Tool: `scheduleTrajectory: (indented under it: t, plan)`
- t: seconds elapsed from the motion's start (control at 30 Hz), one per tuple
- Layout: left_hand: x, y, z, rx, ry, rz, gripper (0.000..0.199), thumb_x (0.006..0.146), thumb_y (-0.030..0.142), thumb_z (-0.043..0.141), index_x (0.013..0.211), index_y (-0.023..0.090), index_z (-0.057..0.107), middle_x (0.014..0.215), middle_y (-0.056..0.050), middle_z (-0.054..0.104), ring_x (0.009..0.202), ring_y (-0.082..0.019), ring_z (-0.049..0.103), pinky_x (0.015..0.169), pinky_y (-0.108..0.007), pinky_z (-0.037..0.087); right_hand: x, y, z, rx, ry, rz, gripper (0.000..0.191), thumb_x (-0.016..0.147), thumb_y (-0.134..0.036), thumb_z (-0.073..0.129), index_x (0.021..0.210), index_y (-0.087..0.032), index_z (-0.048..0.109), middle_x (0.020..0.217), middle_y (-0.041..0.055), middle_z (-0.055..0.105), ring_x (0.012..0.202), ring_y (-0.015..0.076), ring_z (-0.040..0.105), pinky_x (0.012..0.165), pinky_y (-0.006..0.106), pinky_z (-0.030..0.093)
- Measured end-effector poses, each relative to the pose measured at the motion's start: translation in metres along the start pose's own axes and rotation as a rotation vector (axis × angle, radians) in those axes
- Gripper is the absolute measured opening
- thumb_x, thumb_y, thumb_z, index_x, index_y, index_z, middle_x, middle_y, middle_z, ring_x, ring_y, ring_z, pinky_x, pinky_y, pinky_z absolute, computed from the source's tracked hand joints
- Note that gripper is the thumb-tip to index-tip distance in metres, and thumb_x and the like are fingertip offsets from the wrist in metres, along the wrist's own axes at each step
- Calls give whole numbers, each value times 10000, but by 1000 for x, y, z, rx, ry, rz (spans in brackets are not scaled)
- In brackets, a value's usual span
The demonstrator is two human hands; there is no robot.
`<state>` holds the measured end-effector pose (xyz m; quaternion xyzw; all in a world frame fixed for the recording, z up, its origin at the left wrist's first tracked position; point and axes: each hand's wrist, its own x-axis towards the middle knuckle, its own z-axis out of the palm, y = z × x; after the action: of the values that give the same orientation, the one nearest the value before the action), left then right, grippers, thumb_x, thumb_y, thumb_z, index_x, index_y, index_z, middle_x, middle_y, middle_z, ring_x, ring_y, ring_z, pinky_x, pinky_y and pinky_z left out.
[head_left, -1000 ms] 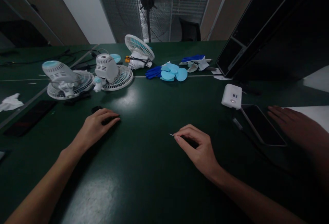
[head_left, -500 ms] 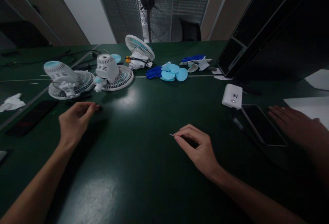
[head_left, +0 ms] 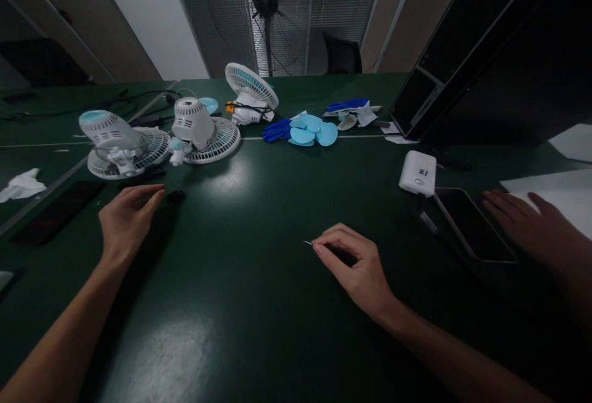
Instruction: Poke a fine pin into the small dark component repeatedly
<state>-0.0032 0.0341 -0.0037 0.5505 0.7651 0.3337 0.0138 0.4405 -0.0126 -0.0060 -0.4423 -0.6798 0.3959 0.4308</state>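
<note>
My left hand (head_left: 127, 221) is at the left with thumb and fingertips drawn together, and nothing shows between them. Just beyond its fingertips a small black object (head_left: 176, 197) lies on the dark green table; its kind is too dim to make out. Near the middle, my right hand (head_left: 349, 261) pinches a thin, pale pin-like piece (head_left: 308, 243) between thumb and forefinger. Only the tip of that piece sticks out to the left; the rest is hidden in the fingers.
Three white desk fans (head_left: 192, 122) rest at the back left. Blue fan blades (head_left: 312, 129) lie on blue gloves (head_left: 276, 130). At right are a white power bank (head_left: 417, 172), a phone (head_left: 472, 224), and another person's hand (head_left: 531, 221). A dark phone-like slab (head_left: 55, 212) lies left.
My left hand has let go of the small black object and drawn back slightly left. My right hand stays in place with the thin piece. The other person's hand has shifted a little.
</note>
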Motion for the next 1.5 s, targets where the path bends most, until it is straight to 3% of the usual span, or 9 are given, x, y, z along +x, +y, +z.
scheduleTrajectory:
  t: [0.1, 0.27, 0.57, 0.8, 1.1, 1.2, 1.33, 1.5]
  plan:
    - [-1, 3, 6, -13, -40, 18, 453, 930, 509, 615, 1235, 200, 743, 1326, -61, 712, 1026, -232, 709, 882, -307, 559, 0, 0, 0, 1, -8, 10, 89, 971, -235, 678, 960, -233, 767, 935, 40, 696, 801, 186, 662, 651, 318, 520]
    - [1, 0, 11, 31, -99, -35, 431, 900, 495, 660, 1211, 218, 768, 1128, -57, 786, 952, -252, 717, 712, -266, 513, 0, -1, 1, -14, 1, 9, 88, 965, -240, 688, 937, -228, 770, 917, 39, 701, 784, 185, 660, 641, 317, 516]
    - [3, -4, 9, 7, -107, -107, 474, 874, 516, 671, 1229, 219, 772, 1110, -46, 796, 946, -246, 714, 702, -246, 486, 1, 0, 2, -26, -1, -2, 92, 973, -251, 685, 949, -231, 772, 924, 44, 708, 793, 184, 666, 626, 305, 524]
    - [4, -2, 4, -70, -135, -202, 574, 830, 526, 703, 1261, 150, 757, 961, -61, 810, 716, -187, 663, 585, -227, 449, 1, -2, 3, -20, 8, -19, 78, 967, -256, 695, 951, -234, 769, 924, 42, 712, 784, 184, 672, 628, 310, 521]
    - [6, 7, -3, -123, -180, -258, 511, 815, 466, 728, 1234, 177, 772, 1114, -88, 804, 964, -285, 720, 752, -304, 535, 0, -3, 0, -32, -6, -4, 74, 968, -242, 693, 959, -235, 766, 935, 38, 712, 807, 187, 673, 663, 320, 523]
    - [13, -1, -4, -186, -228, -297, 508, 795, 458, 763, 1212, 169, 776, 1170, -99, 793, 1069, -308, 709, 843, -353, 547, 1, -2, 0, -28, -9, 6, 74, 969, -250, 695, 962, -234, 767, 934, 39, 713, 800, 187, 673, 661, 320, 525]
    - [31, -20, -4, -246, -300, -347, 530, 730, 461, 820, 1159, 153, 780, 1179, -109, 792, 1059, -303, 715, 834, -373, 561, 2, -1, 0, -17, 2, 19, 84, 967, -266, 697, 949, -229, 771, 917, 39, 714, 774, 183, 670, 634, 310, 515]
    - [60, -32, -11, -250, -465, -380, 638, 551, 491, 937, 1056, 126, 797, 1155, -156, 793, 1070, -332, 715, 844, -402, 571, 4, -5, 1, -17, -3, 30, 87, 966, -257, 698, 960, -226, 779, 925, 49, 716, 804, 194, 679, 681, 329, 539]
